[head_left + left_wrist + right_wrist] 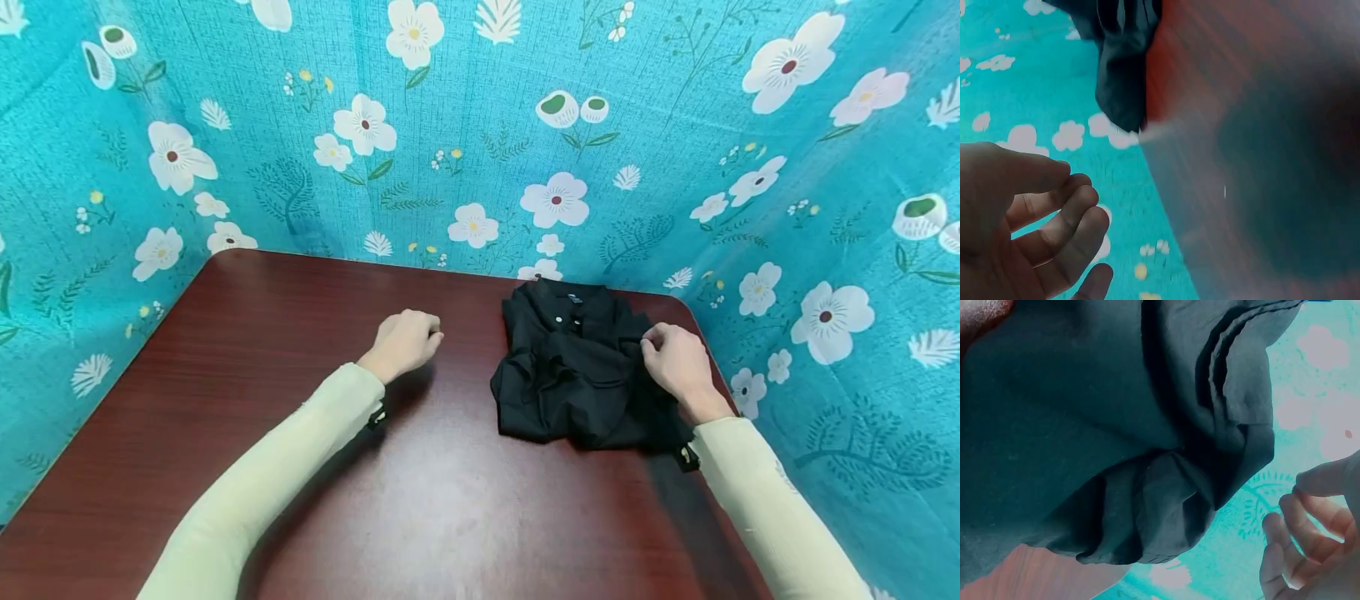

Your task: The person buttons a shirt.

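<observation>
A black shirt (562, 383) with a collar and small white buttons lies folded and rumpled at the back right of the table. My right hand (677, 362) is over the shirt's right edge. In the right wrist view, that hand (1316, 531) has loosely bent fingers with nothing between them, and a gap shows between them and the black cloth (1054, 456). To the left of the shirt, my left hand (405, 343) hovers above bare tabletop. Its fingers (1066, 231) are relaxed and slightly curled, holding nothing; part of the shirt (1124, 81) hangs in view beyond them.
The dark red-brown table (420, 517) has its far edge against a turquoise flowered curtain (465, 150). The same curtain runs along the right side (862, 400), close to my right arm.
</observation>
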The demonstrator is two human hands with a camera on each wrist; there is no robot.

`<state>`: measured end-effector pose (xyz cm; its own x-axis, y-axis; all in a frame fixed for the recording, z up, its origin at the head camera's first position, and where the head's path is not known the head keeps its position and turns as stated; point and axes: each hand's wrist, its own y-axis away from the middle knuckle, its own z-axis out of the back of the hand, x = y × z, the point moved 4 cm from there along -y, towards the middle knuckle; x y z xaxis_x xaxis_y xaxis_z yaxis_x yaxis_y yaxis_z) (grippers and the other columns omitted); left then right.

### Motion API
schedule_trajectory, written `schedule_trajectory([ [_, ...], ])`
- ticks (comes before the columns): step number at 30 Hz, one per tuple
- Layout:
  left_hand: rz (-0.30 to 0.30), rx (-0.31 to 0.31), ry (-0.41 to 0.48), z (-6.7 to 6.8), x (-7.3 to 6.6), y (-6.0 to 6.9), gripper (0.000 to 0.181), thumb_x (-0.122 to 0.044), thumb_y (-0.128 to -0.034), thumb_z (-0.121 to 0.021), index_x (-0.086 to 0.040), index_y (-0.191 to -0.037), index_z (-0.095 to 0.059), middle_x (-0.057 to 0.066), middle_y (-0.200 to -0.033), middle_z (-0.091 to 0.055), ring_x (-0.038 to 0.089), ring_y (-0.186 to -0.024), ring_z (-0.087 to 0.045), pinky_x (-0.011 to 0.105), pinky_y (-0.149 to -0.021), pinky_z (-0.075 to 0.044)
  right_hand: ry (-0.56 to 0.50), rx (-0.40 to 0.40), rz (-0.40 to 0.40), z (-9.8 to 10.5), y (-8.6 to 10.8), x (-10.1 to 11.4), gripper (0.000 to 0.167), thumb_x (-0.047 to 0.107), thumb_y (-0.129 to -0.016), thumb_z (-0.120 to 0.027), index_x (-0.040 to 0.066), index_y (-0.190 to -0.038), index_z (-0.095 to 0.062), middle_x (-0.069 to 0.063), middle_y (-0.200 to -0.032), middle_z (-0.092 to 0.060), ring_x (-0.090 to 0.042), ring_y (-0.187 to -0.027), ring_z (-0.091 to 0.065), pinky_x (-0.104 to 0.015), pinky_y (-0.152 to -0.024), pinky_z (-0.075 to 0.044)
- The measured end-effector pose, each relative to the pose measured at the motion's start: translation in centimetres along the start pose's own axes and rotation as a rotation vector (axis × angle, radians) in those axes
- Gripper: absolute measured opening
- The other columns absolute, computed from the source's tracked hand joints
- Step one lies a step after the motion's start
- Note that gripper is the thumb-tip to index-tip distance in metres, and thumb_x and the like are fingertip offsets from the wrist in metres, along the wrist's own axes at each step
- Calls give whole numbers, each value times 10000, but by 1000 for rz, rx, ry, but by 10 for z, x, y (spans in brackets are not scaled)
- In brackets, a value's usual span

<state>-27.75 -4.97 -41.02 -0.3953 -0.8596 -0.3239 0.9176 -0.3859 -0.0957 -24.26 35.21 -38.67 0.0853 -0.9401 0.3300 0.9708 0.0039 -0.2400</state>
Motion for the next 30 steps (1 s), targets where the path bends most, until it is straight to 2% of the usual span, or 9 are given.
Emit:
schedule_trajectory([
  [4,-33,39,-6,-14,-18,-3,156,-230,-946,-548,-169,-911,-687,-7,-888,-620,188,-816,-564,356,-648,-468,-1,10,-31,1,-2,-8,204,128,-928,-539,-45,-1020,-594,-252,-1015,-545,-425,-932,-508,-572,-796,-402],
  [9,-43,92,44,-33,-42,-7,210,-276,-968,-500,-153,-1056,-647,52,-1074,-564,255,-981,-504,400,-787,-448,-7,36,-95,2,-3,-17,296,152,-939,-517,-74,-1131,-508,-313,-1136,-440,-500,-1063,-380,-603,-870,-323],
  [12,-44,156,77,-46,-56,-8,329,-314,-981,-468,-131,-1239,-556,110,-1230,-493,284,-1086,-467,418,-866,-427,10,80,-151,1,-3,-22,357,190,-943,-505,-73,-1184,-480,-340,-1188,-388,-520,-1092,-335,-626,-871,-295],
  [16,-47,247,112,-60,-74,-11,510,-362,-990,-445,-136,-1441,-366,164,-1428,-341,315,-1255,-374,455,-970,-373,32,185,-223,-5,-3,-30,476,269,-951,-488,-56,-1289,-412,-372,-1264,-304,-538,-1119,-285,-657,-868,-261],
  [20,-47,312,116,-71,-88,-16,580,-411,-992,-420,-161,-1493,-268,198,-1511,-214,338,-1354,-270,477,-1037,-305,16,278,-270,-10,-2,-40,660,388,-958,-464,-42,-1417,-263,-403,-1359,-173,-574,-1184,-201,-683,-896,-221],
  [24,-38,331,108,-77,-100,-23,604,-413,-991,-421,-170,-1508,-222,213,-1538,-127,350,-1385,-209,471,-1053,-289,-19,343,-291,-13,-2,-51,841,546,-947,-394,-24,-1483,-86,-418,-1402,-72,-606,-1219,-131,-701,-914,-202],
  [30,-48,368,58,-92,-113,-31,645,-419,-980,-445,-208,-1522,-166,153,-1566,-32,338,-1403,-162,450,-1057,-289,-33,444,-290,-17,-3,-65,940,663,-917,-291,10,-1485,76,-431,-1423,23,-648,-1238,-72,-715,-936,-164],
])
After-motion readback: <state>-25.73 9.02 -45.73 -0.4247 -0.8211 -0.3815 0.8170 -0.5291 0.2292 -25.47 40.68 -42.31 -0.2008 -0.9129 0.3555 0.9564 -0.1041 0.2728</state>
